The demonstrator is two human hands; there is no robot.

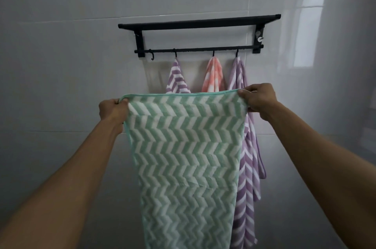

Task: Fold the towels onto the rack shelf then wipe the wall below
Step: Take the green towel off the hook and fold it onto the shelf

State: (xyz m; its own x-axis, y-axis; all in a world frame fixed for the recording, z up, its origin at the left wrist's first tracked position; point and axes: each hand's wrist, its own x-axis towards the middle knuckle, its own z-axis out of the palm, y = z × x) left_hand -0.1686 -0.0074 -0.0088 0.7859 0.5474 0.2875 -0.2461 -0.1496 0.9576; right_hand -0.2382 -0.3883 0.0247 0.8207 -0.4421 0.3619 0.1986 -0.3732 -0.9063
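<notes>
From the head camera, the green-and-white chevron towel (pixel 183 157) hangs spread out in front of the person, held up by its top edge below the black rack (pixel 199 23). The left hand (pixel 113 111) grips the towel's top left corner, fingers curled round the hem. The right hand (pixel 257 98) pinches the top right corner the same way. The two hands are well apart, so the top edge runs nearly straight between them and the cloth falls out of view at the bottom.

Behind it, three towels hang from hooks on the rack's lower bar (pixel 198 49): a purple striped towel (pixel 176 78), a pink towel (pixel 213 77), and a long purple towel (pixel 247 167) just beside the green one's right edge. One hook (pixel 151 56) at the left end is bare. The rack shelf carries nothing. The wall (pixel 61 55) is pale glossy tile, with a window's reflection (pixel 309 25) to the right.
</notes>
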